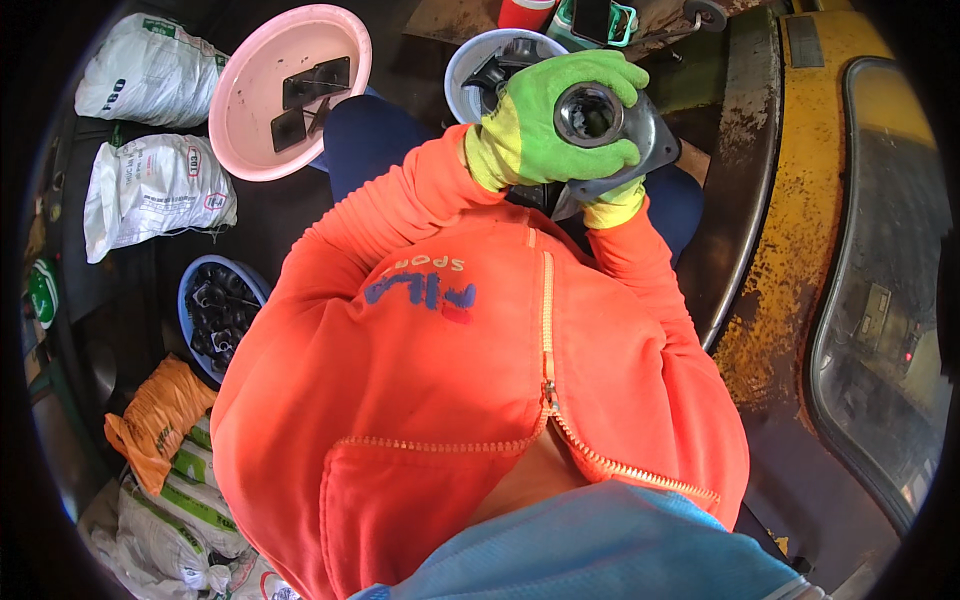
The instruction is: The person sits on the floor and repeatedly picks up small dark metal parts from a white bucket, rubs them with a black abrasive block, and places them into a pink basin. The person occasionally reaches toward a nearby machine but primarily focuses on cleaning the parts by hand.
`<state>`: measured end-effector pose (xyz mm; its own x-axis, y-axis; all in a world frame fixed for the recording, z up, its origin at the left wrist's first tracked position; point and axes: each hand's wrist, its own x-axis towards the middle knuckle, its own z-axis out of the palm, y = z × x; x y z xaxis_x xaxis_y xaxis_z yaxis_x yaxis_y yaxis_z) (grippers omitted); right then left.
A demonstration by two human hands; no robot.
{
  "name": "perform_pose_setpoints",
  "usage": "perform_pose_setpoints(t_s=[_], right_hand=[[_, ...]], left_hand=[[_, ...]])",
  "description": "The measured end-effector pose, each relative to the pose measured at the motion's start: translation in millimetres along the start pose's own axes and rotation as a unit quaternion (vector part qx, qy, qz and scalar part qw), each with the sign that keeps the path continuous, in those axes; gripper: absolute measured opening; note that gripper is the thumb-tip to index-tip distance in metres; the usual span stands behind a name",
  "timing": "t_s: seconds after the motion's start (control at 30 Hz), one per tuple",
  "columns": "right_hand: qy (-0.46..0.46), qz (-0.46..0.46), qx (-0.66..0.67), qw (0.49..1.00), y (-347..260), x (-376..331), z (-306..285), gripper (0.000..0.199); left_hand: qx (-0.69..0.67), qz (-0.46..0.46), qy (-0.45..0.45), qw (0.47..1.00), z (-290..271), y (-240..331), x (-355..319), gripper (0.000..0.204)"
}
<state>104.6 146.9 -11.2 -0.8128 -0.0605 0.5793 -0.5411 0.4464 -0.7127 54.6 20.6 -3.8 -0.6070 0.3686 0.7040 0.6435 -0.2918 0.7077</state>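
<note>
My left hand (565, 120), in a green glove with a yellow cuff, is closed around the round collar of a black flanged part (652, 140). The collar's open end faces up between thumb and fingers, and the flat flange with a corner hole sticks out to the right. Under the part is my right hand (618, 203); only its yellow-green glove near the cuff shows, and its fingers are hidden. Just beyond my left hand stands a pale blue basin (456, 72) with several black parts (515, 55) in it.
A pink basin (225, 120) at the far left holds flat black plates (316, 82). Near my left side, a blue basin (262, 285) contains small black pieces (220, 310). White sacks (160, 190) and an orange bag (160, 415) lie leftward. A rusty yellow machine (775, 280) stands right.
</note>
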Motion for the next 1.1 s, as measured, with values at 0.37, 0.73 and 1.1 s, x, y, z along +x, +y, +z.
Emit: perform_pose_setpoints(t_s=[0.37, 0.73, 1.1], right_hand=[[-0.141, -0.047, -0.064, 0.987, -7.9, 1.8, -18.8, 0.058], [-0.134, -0.005, -0.037, 0.990, -3.0, 6.6, -22.5, 0.058], [-0.091, 0.008, -0.007, 0.996, -14.9, 13.8, -10.8, 0.047]], left_hand=[[-0.108, -0.005, -0.128, 0.986, -19.1, -1.6, 12.1, 0.041], [-0.090, -0.020, -0.134, 0.987, -26.3, 4.3, 22.5, 0.041], [-0.005, 0.017, -0.048, 0.999, -19.8, 12.9, 17.4, 0.040]])
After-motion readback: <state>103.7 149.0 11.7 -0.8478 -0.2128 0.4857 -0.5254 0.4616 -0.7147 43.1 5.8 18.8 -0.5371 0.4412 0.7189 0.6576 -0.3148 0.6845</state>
